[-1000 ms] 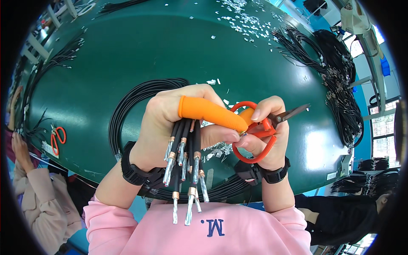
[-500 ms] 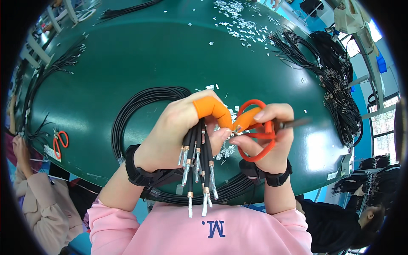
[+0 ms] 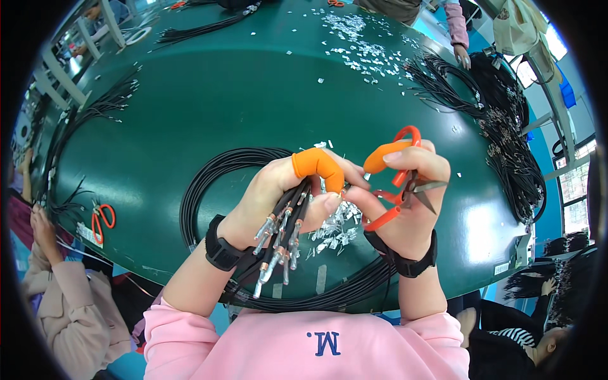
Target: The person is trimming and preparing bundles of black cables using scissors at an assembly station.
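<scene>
My left hand [image 3: 278, 202] is closed round a bundle of black cables [image 3: 286, 218], with an orange finger cot on its index finger. Their stripped, silvery ends [image 3: 277, 256] fan out toward me below the fist. Red-handled scissors [image 3: 405, 196] sit hooked in my right hand [image 3: 421, 215], its fingers curled about the loops and the blades pointing to the right. An orange cot covers that index finger too, which is lifted apart from the thumb. The right thumb tip meets my left fingertips, where a small cable end is mostly hidden. Coiled black cable [image 3: 193, 190] lies beneath both arms.
White scraps [image 3: 342, 231] lie below my hands, with more [image 3: 361, 44] far off. Cable bundles [image 3: 500, 133] line the right edge and the left [image 3: 95, 101]. Other scissors [image 3: 102, 221] rest at left. Co-workers' hands [image 3: 462, 57] show at the far right and left [image 3: 44, 234].
My right index finger has lifted away from the thumb. The scissors have turned in that hand, their blades now spread. The cable ends have drawn closer together, and a co-worker's hand appears far right.
</scene>
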The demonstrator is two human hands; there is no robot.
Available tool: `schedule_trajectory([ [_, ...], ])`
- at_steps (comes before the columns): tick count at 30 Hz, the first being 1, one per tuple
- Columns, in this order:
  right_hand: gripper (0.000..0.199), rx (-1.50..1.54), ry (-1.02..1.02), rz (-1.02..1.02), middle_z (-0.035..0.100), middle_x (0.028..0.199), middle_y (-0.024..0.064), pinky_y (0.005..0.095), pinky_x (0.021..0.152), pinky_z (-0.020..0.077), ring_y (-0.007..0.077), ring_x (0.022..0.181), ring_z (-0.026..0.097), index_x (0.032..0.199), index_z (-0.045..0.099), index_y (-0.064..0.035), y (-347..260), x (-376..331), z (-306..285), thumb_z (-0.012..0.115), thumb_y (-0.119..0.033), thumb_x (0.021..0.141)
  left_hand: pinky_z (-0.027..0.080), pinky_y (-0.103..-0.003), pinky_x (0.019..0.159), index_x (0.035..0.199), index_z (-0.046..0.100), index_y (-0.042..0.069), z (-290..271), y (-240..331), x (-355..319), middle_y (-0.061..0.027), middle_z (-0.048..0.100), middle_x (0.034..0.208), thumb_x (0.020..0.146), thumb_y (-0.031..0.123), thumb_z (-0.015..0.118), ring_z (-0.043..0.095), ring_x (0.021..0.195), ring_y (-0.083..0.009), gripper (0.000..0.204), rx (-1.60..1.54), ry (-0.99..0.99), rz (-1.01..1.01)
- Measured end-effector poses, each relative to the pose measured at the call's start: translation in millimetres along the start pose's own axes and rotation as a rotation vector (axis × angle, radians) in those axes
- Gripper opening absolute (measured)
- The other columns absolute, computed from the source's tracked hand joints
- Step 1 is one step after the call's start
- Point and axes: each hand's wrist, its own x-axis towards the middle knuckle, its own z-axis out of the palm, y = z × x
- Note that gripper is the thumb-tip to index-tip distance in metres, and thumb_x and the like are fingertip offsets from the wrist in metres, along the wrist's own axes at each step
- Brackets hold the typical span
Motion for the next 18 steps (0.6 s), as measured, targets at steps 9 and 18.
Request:
schedule_trajectory([
  [9,0.055,0.073,-0.051,0.182,0.056,0.090,0.0056,0.0268,0.068,0.0452,0.0182,0.081,0.053,0.100,0.050,-0.0082,3,-6,-9,0.083,-0.011,0.056,0.047,-0.034,0.081,0.082,0.053,0.000,2,-3,2,-0.0126,0.058,0.101,0.080,0.029,0.062,0.060,0.090,-0.0232,0.030,0.064,0.021,0.082],
  [18,0.059,0.030,-0.071,0.091,0.057,0.089,0.0039,0.0291,0.064,0.0449,0.0200,0.078,0.051,0.098,0.052,-0.0093,8,-3,-9,0.085,-0.016,0.050,0.046,-0.033,0.083,0.083,0.055,0.000,-7,-6,7,-0.0128,0.064,0.095,0.079,0.040,0.061,0.060,0.097,-0.0253,0.040,0.033,-0.182,-0.028],
])
